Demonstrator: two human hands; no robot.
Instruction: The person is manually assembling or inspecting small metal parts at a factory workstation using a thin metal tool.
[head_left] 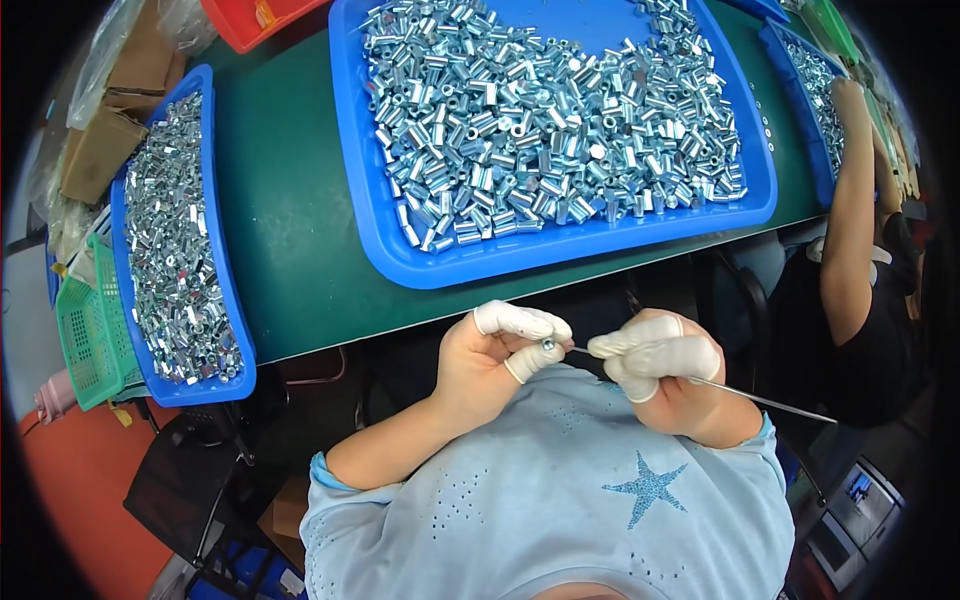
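Left hand (492, 362), white finger cots on thumb and forefinger, pinching a small silver metal sleeve (549, 345) between the two fingertips, just below frame centre. Right hand (668, 375), likewise capped in white cots, clenched around a thin metal rod (760, 401); rod tip pointing toward 9 o'clock and meeting the sleeve, the long end trailing off toward 4 o'clock. Both hands held close together above a light blue shirt with a glittery star (648, 489), off the table edge.

At 12 o'clock from the hands, a large blue tray (355, 180) heaped with shiny silver sleeves (550, 120), resting on a green table mat (285, 200). At 9 to 10 o'clock, a narrower blue tray (215, 250) filled with the same parts, a green basket (88, 335) just beside it at the left. At 11 o'clock, corner of a red tray (245, 22). At 2 o'clock, another person's forearm (850, 220) reaching up to a further blue tray (800, 110) of sleeves.
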